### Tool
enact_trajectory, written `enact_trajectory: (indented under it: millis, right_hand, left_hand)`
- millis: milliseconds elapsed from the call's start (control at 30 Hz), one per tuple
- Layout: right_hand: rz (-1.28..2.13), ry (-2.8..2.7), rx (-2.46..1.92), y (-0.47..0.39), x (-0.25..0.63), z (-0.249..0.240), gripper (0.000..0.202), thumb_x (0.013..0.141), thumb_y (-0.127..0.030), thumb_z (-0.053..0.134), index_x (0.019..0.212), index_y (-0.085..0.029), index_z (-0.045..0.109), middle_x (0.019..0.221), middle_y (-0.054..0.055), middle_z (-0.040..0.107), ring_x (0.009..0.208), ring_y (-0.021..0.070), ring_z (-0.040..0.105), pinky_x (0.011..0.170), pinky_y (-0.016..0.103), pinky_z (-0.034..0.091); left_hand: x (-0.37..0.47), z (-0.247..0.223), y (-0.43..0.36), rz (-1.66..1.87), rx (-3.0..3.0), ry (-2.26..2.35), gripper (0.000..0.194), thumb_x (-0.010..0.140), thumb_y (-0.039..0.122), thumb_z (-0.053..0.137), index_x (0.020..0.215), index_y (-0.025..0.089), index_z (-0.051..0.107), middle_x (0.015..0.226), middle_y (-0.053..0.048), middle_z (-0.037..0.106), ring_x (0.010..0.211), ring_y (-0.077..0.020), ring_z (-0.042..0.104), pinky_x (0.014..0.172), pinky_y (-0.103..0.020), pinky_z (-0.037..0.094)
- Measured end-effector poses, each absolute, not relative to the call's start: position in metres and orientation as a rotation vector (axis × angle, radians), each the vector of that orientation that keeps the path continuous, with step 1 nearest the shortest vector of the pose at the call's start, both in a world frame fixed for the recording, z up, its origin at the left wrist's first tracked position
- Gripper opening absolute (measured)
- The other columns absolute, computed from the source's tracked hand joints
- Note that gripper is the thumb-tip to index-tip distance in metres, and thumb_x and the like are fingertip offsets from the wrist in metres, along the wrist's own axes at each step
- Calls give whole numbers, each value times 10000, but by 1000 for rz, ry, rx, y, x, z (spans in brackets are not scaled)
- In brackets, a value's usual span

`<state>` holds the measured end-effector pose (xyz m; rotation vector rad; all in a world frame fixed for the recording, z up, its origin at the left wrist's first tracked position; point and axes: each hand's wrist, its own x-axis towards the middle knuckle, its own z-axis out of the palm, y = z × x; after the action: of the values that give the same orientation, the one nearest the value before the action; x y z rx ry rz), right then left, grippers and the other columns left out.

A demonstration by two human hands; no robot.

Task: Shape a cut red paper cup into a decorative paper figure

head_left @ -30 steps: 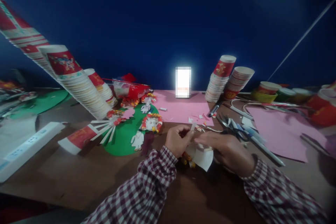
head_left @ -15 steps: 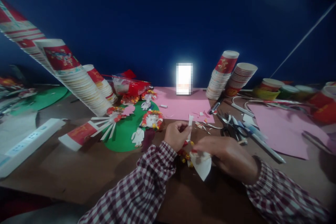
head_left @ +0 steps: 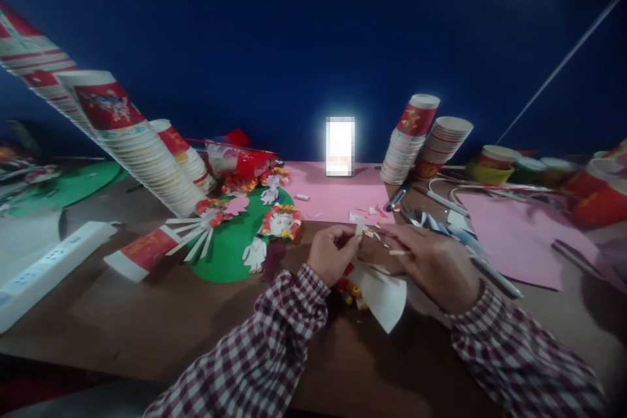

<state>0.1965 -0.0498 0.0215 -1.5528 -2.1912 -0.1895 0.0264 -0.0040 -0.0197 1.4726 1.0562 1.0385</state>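
Observation:
My left hand (head_left: 334, 255) pinches a small white paper strip (head_left: 360, 227) upright between thumb and fingers. Just to the right, my right hand (head_left: 434, 264) is closed, its fingertips reaching toward the strip. A thin pale sliver (head_left: 399, 253) pokes out below those fingers; blur hides what it is. Beneath both hands is a cut paper cup piece (head_left: 386, 300) with a white pointed flap and curled red and yellow strips (head_left: 350, 290) at its left side. Part of it is hidden behind my left hand.
Left lies a green sheet (head_left: 220, 261) with paper flowers and white cutouts, beside a cut cup (head_left: 144, 253) and a power strip (head_left: 53, 268). Cup stacks (head_left: 147, 150) lean behind. A lit screen (head_left: 340, 144) stands on pink paper (head_left: 313, 209). Pens (head_left: 494, 274) lie right.
My right hand has lifted off the white cup piece and moved up toward my left fingertips. The white flap has swung slightly right. My left hand still holds the paper strip.

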Motion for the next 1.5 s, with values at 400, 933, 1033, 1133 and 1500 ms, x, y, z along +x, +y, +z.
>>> enact_trajectory:
  millis: [400, 933, 1033, 1133, 1500]
  right_hand:
    - [56, -2143, -1509, -33, 182, 27, 223, 796, -209, 472, 997, -248, 559, 922, -8, 645, 792, 134, 595, 677, 227, 436]
    - [-157, -2128, -1590, -46, 179, 18, 317, 868, -313, 285, 1072, -161, 474, 836, 67, 607, 767, 178, 553, 677, 266, 371]
    - [-92, -2046, -1612, -45, 179, 12, 231, 864, -317, 336, 905, -174, 513, 756, 39, 589, 711, 157, 533, 644, 251, 356]
    - [-48, -2040, -1571, -43, 181, 9, 217, 860, -324, 371, 810, -179, 525, 725, 29, 574, 706, 150, 516, 624, 246, 344]
    - [41, -2037, -1444, -43, 184, 5, 198, 851, -288, 408, 879, -178, 571, 830, 45, 603, 801, 163, 516, 727, 274, 378]
  left_hand:
    - [30, -16, -11, 1027, 1457, 849, 201, 700, 307, 580, 743, 115, 618, 594, 5, 536, 496, -61, 420, 461, -167, 343]
    - [31, -19, -8, 1065, 1416, 963, 214, 714, 229, 551, 864, 105, 640, 707, -50, 632, 568, -91, 514, 526, -190, 412]
    - [31, -20, -8, 1073, 1425, 975, 188, 693, 214, 566, 822, 104, 646, 706, -49, 639, 580, -92, 528, 536, -188, 424]
    - [30, -20, -7, 1035, 1392, 987, 177, 682, 222, 578, 791, 102, 647, 655, -38, 631, 531, -80, 514, 494, -177, 417]
    - [30, -19, -10, 999, 1377, 958, 206, 668, 269, 601, 783, 105, 654, 614, -22, 621, 488, -67, 497, 469, -175, 401]
